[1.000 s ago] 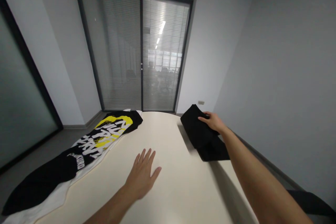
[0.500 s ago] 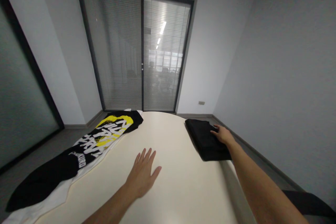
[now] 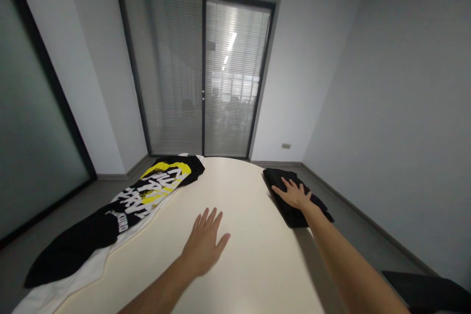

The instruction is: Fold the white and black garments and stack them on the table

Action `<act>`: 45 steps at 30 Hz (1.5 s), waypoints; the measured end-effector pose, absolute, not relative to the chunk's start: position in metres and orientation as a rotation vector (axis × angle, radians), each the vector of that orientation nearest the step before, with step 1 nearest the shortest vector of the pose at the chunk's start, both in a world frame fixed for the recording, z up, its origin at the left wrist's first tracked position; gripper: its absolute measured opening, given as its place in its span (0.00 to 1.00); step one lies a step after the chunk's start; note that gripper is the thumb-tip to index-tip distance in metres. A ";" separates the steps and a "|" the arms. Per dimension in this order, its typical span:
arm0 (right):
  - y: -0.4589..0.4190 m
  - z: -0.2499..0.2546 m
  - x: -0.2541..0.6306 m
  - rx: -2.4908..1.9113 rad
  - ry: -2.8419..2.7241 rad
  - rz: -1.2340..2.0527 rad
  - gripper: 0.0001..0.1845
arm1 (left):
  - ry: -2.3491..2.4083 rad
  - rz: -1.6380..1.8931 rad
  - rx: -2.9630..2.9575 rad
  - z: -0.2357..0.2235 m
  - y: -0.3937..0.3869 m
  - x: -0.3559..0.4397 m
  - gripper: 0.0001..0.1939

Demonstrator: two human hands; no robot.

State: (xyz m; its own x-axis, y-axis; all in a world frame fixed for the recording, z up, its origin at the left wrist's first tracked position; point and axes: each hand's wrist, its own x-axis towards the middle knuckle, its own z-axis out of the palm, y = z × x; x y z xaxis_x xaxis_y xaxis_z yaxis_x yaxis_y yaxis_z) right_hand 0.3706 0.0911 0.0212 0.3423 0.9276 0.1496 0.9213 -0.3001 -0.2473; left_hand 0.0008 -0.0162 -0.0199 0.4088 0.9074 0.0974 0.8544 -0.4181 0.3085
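Note:
On the right side of the table lies a folded black garment (image 3: 283, 201); its exact kind does not show. My right hand (image 3: 294, 193) rests on top of it, fingers spread, gripping nothing. My left hand (image 3: 206, 245) is open, palm down over the bare middle of the white table (image 3: 243, 265), with fingers pointing forward and thumb out to the right. Along the left edge lies a black shirt (image 3: 73, 250) with a yellow and white print, and white cloth shows beneath it.
Past the table's far edge stands a glass partition with blinds (image 3: 202, 73) in a dark frame. A grey wall (image 3: 405, 108) rises on the right. A black object, perhaps a chair (image 3: 427, 289), is at the lower right.
My right hand has moved left from the garment's right edge onto its top, and its fingers have spread. The left hand keeps its pose. The view has shifted slightly.

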 end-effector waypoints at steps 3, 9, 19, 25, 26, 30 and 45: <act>0.091 0.009 0.369 -2.365 -1.645 0.120 0.47 | 1.553 0.383 2.455 -0.019 -0.017 0.000 0.38; 0.075 0.035 0.323 -2.178 -1.736 -0.289 0.30 | 1.560 0.545 2.410 -0.022 -0.012 -0.001 0.34; 0.024 -0.007 0.234 -1.881 -1.838 -0.065 0.20 | 2.501 0.813 2.134 -0.013 0.031 -0.081 0.26; 0.022 -0.016 0.255 -1.928 -1.806 0.113 0.20 | 2.692 0.815 1.928 -0.014 0.043 -0.118 0.25; 0.023 -0.016 0.257 -1.931 -1.801 0.135 0.20 | 2.689 0.800 1.926 -0.016 0.045 -0.120 0.25; 0.025 -0.017 0.259 -1.931 -1.790 0.173 0.20 | 2.616 0.821 1.938 -0.022 0.053 -0.123 0.25; 0.022 -0.018 0.251 -1.810 -1.814 0.204 0.18 | 1.414 1.098 2.811 0.014 0.018 -0.069 0.21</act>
State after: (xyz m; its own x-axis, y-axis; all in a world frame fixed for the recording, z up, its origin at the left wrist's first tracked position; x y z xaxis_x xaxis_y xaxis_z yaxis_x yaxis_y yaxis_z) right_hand 0.2511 0.0218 -0.0184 0.0712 0.9579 0.2783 0.8719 0.0758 -0.4838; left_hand -0.0687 0.0181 0.0143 0.4281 0.6465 0.6315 0.7717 -0.6252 0.1169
